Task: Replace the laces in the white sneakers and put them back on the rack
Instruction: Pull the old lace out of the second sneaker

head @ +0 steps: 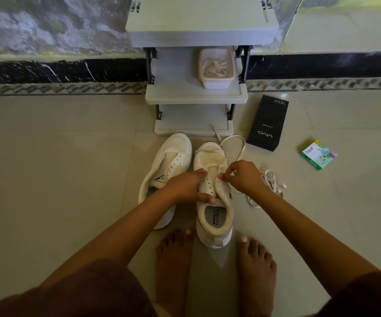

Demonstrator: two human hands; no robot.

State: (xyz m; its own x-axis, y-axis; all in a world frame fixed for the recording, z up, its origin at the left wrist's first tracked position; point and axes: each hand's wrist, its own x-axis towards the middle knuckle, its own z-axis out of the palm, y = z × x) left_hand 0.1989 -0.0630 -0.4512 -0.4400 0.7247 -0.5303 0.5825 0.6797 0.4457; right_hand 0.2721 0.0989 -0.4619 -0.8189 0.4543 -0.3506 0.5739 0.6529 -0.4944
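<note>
On a pale tiled floor [70, 156], directly in front of a low grey rack [196, 97], two white sneakers are sitting side by side with toes pointing at the rack, and a person is bending over them from above.

The job is looking to be at an early stage. The sneaker on the right [212, 187] is carrying a lace [210, 151] through only its front eyelets, with a long loop trailing past the toe, and the holes nearer the ankle are showing bare. The sneaker on the left [171, 161] is lying with no lace at all, its tongue exposed. Most of one threading, all of the other, and the return to the shelves are waiting.

The left hand [185, 186] is pressing on the right sneaker's left eyelet flap, fingers fairly straight and thumb spread back to the collar, steadying it. The right hand [244, 177] is pinching thumb and forefinger together just over the right eyelet row, probably on the lace end, though the tip is too small to make out.

Both shoes are looking worn and yellowed around the toe mesh. A second lace [270, 183] is lying tangled on the floor just right of the right hand.
</note>
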